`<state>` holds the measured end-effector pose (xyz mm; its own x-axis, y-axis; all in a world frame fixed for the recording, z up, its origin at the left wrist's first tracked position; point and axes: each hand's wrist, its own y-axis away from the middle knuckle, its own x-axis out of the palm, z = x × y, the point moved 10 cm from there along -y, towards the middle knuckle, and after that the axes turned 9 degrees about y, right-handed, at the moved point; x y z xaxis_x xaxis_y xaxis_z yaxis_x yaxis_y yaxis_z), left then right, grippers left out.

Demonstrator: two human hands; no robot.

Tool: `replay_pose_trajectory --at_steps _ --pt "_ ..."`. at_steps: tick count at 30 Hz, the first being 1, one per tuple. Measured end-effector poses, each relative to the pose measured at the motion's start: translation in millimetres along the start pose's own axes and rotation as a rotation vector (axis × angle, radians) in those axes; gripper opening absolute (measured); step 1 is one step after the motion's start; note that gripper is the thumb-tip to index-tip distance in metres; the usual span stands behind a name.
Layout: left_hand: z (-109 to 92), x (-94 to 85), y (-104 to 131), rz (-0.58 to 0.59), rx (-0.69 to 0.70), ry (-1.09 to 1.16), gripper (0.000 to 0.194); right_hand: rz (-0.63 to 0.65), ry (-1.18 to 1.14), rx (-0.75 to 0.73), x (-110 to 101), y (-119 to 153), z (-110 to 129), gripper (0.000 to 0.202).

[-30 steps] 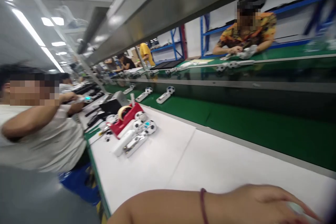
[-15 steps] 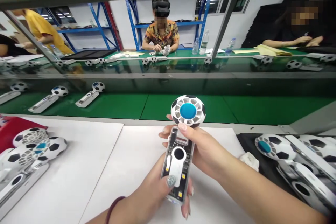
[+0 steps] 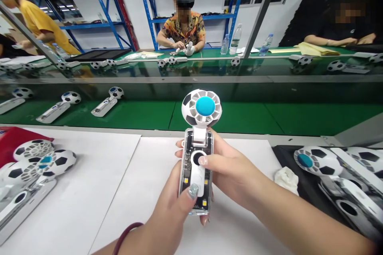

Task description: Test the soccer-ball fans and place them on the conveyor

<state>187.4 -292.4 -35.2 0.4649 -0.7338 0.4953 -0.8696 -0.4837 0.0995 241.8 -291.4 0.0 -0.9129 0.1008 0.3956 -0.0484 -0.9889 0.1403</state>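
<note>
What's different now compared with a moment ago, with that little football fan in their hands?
The handheld fan has been lifted a little higher and its round head now stands more upright. The right hand slid down from just under the head; its thumb now lies on the white button in the handle. The left hand still grips the lower handle. The fans on the green belt and those at the left lie as before.

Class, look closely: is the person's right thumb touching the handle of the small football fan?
Touching. The head view shows the right hand's thumb tip pressed on the fan's handle.

Football fans (image 3: pixel 44 159) lie left; water bottles (image 3: pixel 235 39) stand opposite.
</note>
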Motion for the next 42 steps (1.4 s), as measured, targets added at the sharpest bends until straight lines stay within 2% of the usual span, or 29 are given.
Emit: replay_pose_trajectory --at_steps 7,11,18,20,22,23,25,27,30,32,34,37,39,42 --pt "0 -2.1 0 -0.027 0.017 -0.015 0.047 -0.033 0.034 -0.042 -4 -2 -1 0.036" --pt "1 -3.7 0 -0.015 0.032 -0.054 0.052 -0.005 0.033 -0.034 -2 -2 -3 0.038" --pt "-1 -2.4 -3 0.004 0.025 -0.071 0.047 -0.010 0.019 -0.036 -1 -4 -1 0.040" --pt "4 -4.1 -9 0.011 -0.008 -0.037 0.047 -0.041 0.059 -0.010 -7 -11 -5 0.041" --pt "12 -13.1 -15 -0.041 -0.043 0.028 0.053 -0.154 0.145 -0.058 -30 -22 -3 0.045" --pt "16 -20.0 -18 -0.091 -0.056 0.057 0.057 -0.239 0.201 -0.118 -48 -29 2 0.047" --pt "25 -31.5 -20 -0.170 -0.077 0.072 0.063 -0.431 0.352 -0.261 -93 -38 16 0.052" --pt "32 -32.9 -20 -0.161 -0.106 -0.009 0.059 -0.625 0.626 -0.317 -142 -43 28 0.058" --pt "42 -21.8 -18 -0.028 -0.160 -0.263 0.038 -0.970 1.218 -0.200 -201 -35 41 0.064" --pt "45 -17.0 -16 0.039 -0.165 -0.452 0.029 -1.103 1.479 -0.092 -215 -24 42 0.055" --pt "44 -14.6 -17 0.084 -0.125 -0.591 0.027 -1.073 1.691 -0.107 -197 -23 37 0.047" --pt "28 -17.6 -23 0.090 0.029 -0.784 0.027 -0.792 1.881 -0.306 -131 -36 13 0.045" --pt "3 -29.9 -27 -0.001 0.188 -0.988 0.027 -0.568 1.883 -0.402 -87 -44 -10 0.042" --pt "-53 -58.7 -32 -0.238 0.491 -1.339 0.031 -0.391 1.816 -0.504 -43 -45 -31 0.040"
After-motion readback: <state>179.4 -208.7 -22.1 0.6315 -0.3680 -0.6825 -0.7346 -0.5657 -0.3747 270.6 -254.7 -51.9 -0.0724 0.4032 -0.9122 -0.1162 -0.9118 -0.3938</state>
